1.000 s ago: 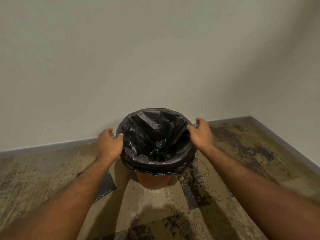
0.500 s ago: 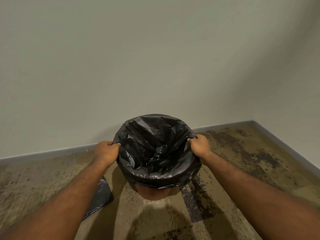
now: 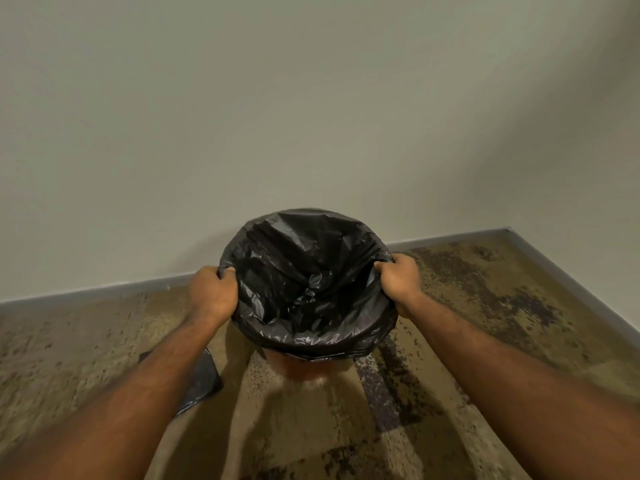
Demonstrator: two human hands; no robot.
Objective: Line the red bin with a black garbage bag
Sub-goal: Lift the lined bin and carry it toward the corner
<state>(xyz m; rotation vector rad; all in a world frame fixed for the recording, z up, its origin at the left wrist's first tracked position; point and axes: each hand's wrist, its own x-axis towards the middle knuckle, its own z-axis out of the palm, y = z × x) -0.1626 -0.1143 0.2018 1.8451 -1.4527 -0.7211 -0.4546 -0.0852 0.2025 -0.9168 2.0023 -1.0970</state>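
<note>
The red bin (image 3: pixel 304 368) stands on the floor by the wall, only its lower body showing below the bag. A black garbage bag (image 3: pixel 304 282) fills it and folds over its rim all round. My left hand (image 3: pixel 213 294) grips the bag's folded edge at the rim's left side, fingers curled around it. My right hand (image 3: pixel 398 280) grips the bag's edge at the rim's right side in the same way. The inside of the bag is open and crumpled.
A second dark plastic bag (image 3: pixel 201 379) lies flat on the floor left of the bin, partly under my left forearm. A plain wall with a grey skirting (image 3: pixel 450 239) runs behind, meeting another wall at the right corner. The floor is stained carpet.
Both hands have closed their fingers onto the bag's edge at the rim. The bin appears larger and closer in view than a second ago.
</note>
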